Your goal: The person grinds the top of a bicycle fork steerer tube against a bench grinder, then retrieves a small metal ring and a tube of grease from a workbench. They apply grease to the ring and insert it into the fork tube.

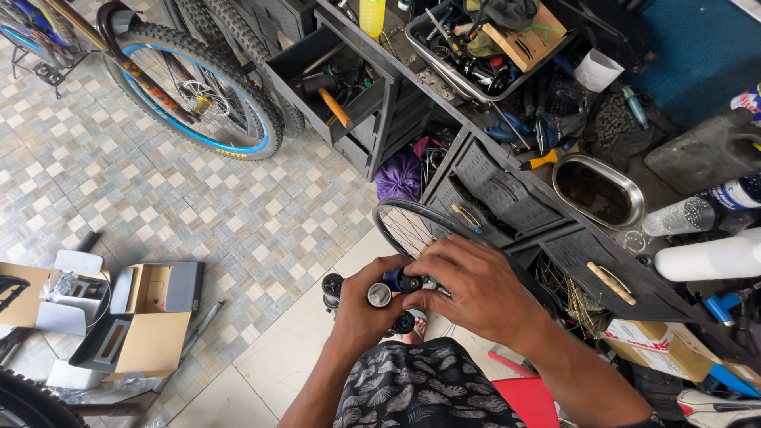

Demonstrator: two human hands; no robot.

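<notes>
Checkered grey tile floor (pixel 158 190) spreads under you, and a long dark workshop desk (pixel 634 269) crowded with tools runs along your right side. Your left hand (pixel 366 305) is clenched around a black bicycle suspension fork with silver stanchion tube ends and blue top caps (pixel 379 295), which you hold upright over your lap, just above your patterned shorts (pixel 420 388). Your right hand (pixel 468 289) comes in from the right with its grip pinched on the blue cap at the fork's top, fingers curled over it.

Just behind your hands, a thin black spoked bicycle wheel (pixel 404 226) leans against the desk's slatted dark drawers (pixel 491 186). On the desk top sit an oval shiny metal bowl (pixel 598 190) and a white plastic bottle lying on its side (pixel 705 257).

To your left on the floor lie open brown cardboard boxes with grey foam inserts (pixel 135 317). Farther off, a knobby black tyre on a blue rim (pixel 198 87) stands near an open black tool drawer holding a wooden-handled hammer (pixel 333 99).
</notes>
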